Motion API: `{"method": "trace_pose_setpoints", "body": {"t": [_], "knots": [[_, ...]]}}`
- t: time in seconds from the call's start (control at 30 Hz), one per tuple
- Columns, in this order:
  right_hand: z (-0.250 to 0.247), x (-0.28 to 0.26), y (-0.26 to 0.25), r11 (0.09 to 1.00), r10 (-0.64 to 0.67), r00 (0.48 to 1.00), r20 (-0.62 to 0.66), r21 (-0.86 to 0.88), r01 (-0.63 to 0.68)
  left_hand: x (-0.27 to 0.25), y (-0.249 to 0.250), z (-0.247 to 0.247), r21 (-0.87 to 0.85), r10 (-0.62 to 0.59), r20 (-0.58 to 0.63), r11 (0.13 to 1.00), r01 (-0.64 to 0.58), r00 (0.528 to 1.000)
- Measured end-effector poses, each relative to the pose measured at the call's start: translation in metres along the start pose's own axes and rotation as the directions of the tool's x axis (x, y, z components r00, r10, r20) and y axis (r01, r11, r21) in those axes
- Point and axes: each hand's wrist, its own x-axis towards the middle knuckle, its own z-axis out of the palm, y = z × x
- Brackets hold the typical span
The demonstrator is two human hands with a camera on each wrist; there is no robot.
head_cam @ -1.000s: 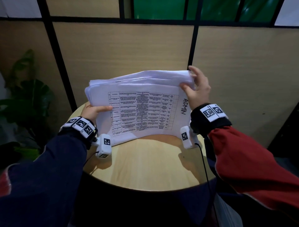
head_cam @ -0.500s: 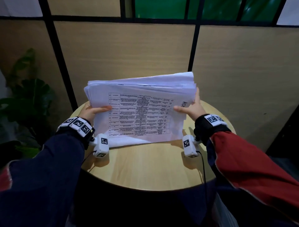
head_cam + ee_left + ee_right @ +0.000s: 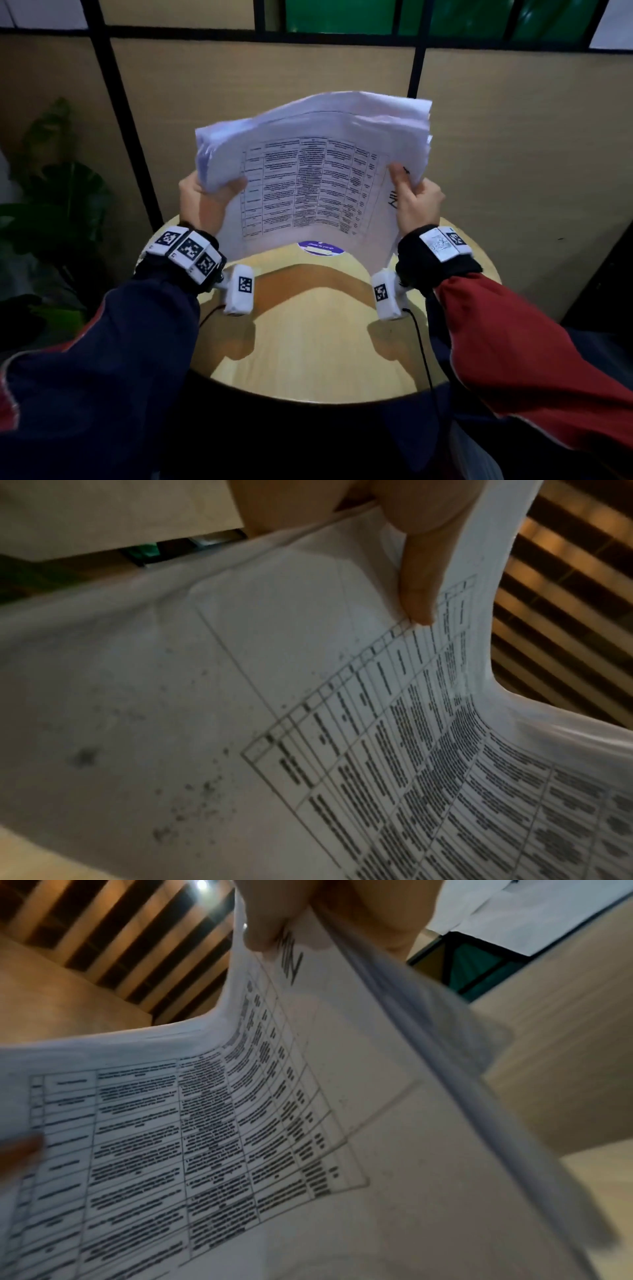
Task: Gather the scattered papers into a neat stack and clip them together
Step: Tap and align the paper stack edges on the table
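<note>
A thick stack of white papers (image 3: 315,178) with a printed table on its front sheet stands nearly upright above the round wooden table (image 3: 308,342). My left hand (image 3: 209,198) grips its left edge, thumb (image 3: 416,588) across the front sheet (image 3: 240,696). My right hand (image 3: 411,198) grips the right edge, thumb (image 3: 263,931) on the handwritten word of the front sheet (image 3: 240,1137). The stack bows between the hands and its lower edge hangs just over the tabletop. No clip shows in any view.
A round purple sticker (image 3: 320,248) lies on the table under the papers. Beige partition panels with black posts (image 3: 116,102) stand right behind the table. A leafy plant (image 3: 58,205) is at the left. White wrist cameras (image 3: 239,289) hang below both wrists.
Both hands have lifted the stack off the table and tipped it more upright. The right hand slid from the top right corner down to the right edge. The purple sticker came into sight.
</note>
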Motion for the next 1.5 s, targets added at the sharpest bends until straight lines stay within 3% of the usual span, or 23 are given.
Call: {"method": "trace_pose_setpoints", "body": {"t": [0.1, 0.23, 0.33, 0.43, 0.5, 0.53, 0.57, 0.63, 0.67, 0.73, 0.8, 0.83, 0.93, 1.03, 1.1, 1.17, 1.27, 1.37, 1.43, 1.5], "knots": [[-0.008, -0.009, 0.015, 0.997, 0.058, 0.994, 0.091, -0.051, -0.054, -0.004, -0.017, -0.006, 0.014, -0.075, 0.068, 0.997, 0.074, 0.995], [-0.017, -0.020, 0.031, 0.982, 0.186, 0.925, 0.330, -0.039, -0.183, -0.013, -0.035, -0.015, 0.004, -0.145, 0.065, 0.989, 0.145, 0.987], [-0.009, -0.017, 0.042, 0.957, 0.274, 0.920, 0.281, -0.173, -0.232, -0.007, -0.038, -0.016, -0.007, -0.212, 0.025, 0.977, 0.212, 0.977], [-0.005, -0.010, 0.040, 0.962, 0.255, 0.953, 0.164, -0.138, -0.234, 0.004, -0.035, -0.017, 0.084, -0.188, -0.043, 0.978, 0.191, 0.981], [-0.006, -0.006, 0.027, 0.986, 0.120, 0.985, 0.122, -0.134, -0.104, 0.013, -0.020, -0.017, 0.313, -0.047, -0.127, 0.946, 0.085, 0.991], [-0.005, -0.003, 0.022, 0.991, 0.027, 0.992, 0.120, -0.133, -0.011, 0.017, -0.008, -0.017, 0.419, 0.047, -0.111, 0.908, 0.004, 0.993], [-0.004, -0.002, 0.012, 0.987, -0.064, 0.990, 0.129, -0.141, 0.082, 0.020, 0.004, -0.014, 0.499, 0.149, -0.026, 0.859, -0.116, 0.989], [0.000, -0.003, -0.005, 0.947, -0.220, 0.956, 0.193, -0.195, 0.257, 0.028, 0.024, 0.000, 0.581, 0.278, 0.236, 0.727, -0.365, 0.931], [0.003, -0.004, -0.013, 0.901, -0.298, 0.924, 0.240, -0.248, 0.355, 0.031, 0.032, 0.009, 0.574, 0.261, 0.362, 0.694, -0.435, 0.895], [0.010, -0.006, -0.025, 0.781, -0.432, 0.845, 0.316, -0.338, 0.525, 0.031, 0.046, 0.025, 0.525, 0.109, 0.528, 0.738, -0.425, 0.842], [0.012, -0.009, -0.033, 0.710, -0.518, 0.803, 0.294, -0.376, 0.595, 0.028, 0.050, 0.036, 0.530, 0.038, 0.562, 0.751, -0.395, 0.826], [0.011, -0.011, -0.033, 0.708, -0.542, 0.804, 0.245, -0.381, 0.594, 0.024, 0.050, 0.038, 0.514, 0.080, 0.539, 0.757, -0.403, 0.838], [0.004, -0.016, -0.021, 0.827, -0.472, 0.881, -0.025, -0.358, 0.433, 0.021, 0.038, 0.037, 0.398, 0.174, 0.384, 0.855, -0.333, 0.907], [-0.005, -0.036, -0.003, 0.953, -0.110, 0.977, -0.184, -0.299, 0.051, 0.022, 0.023, 0.030, 0.126, 0.089, 0.072, 0.987, -0.097, 0.993], [-0.005, -0.053, 0.015, 0.953, 0.108, 0.985, -0.138, -0.269, -0.142, 0.020, 0.012, 0.028, -0.089, -0.030, -0.111, 0.996, 0.020, 0.993], [0.001, -0.063, 0.035, 0.945, 0.306, 0.952, 0.020, -0.128, -0.301, 0.016, 0.004, 0.032, -0.225, -0.184, -0.251, 0.966, 0.127, 0.950], [0.012, -0.064, 0.051, 0.889, 0.445, 0.874, 0.194, 0.027, -0.458, 0.007, -0.004, 0.038, -0.404, -0.354, -0.258, 0.885, 0.233, 0.899], [0.014, -0.056, 0.061, 0.843, 0.521, 0.846, 0.114, 0.085, -0.530, 0.000, -0.013, 0.040, -0.468, -0.440, -0.193, 0.827, 0.312, 0.877], [0.009, -0.052, 0.067, 0.797, 0.589, 0.805, 0.074, 0.111, -0.594, -0.002, -0.017, 0.039, -0.491, -0.425, -0.145, 0.815, 0.307, 0.894], [0.003, -0.048, 0.068, 0.805, 0.592, 0.805, 0.042, 0.026, -0.593, -0.002, -0.017, 0.037, -0.443, -0.393, -0.106, 0.841, 0.310, 0.914]]}}
